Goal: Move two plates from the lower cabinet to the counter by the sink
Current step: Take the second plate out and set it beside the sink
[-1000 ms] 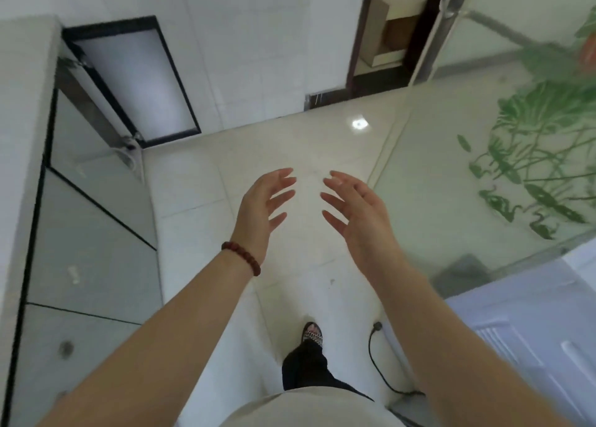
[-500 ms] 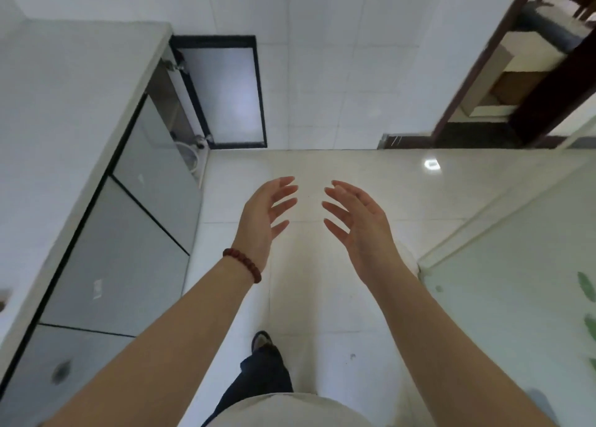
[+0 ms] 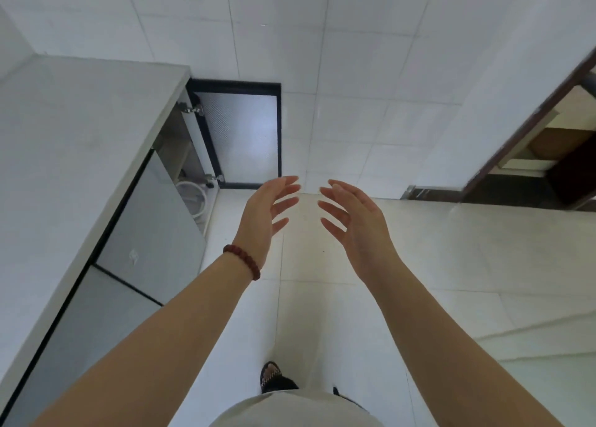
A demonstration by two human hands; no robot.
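Both the left hand (image 3: 263,215) and the right hand (image 3: 356,225) hung open and empty at mid-frame, no plates yet visible, though the open cabinet (image 3: 196,155) left of centre likely held them: probably stiff, breakable, slippery, best gripped by opposite rims.

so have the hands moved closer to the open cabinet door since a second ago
Yes. Both hands, left hand and right hand, now sit nearer the open cabinet door.

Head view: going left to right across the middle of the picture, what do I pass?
Counter → open cabinet door → left hand → right hand → dark doorway.
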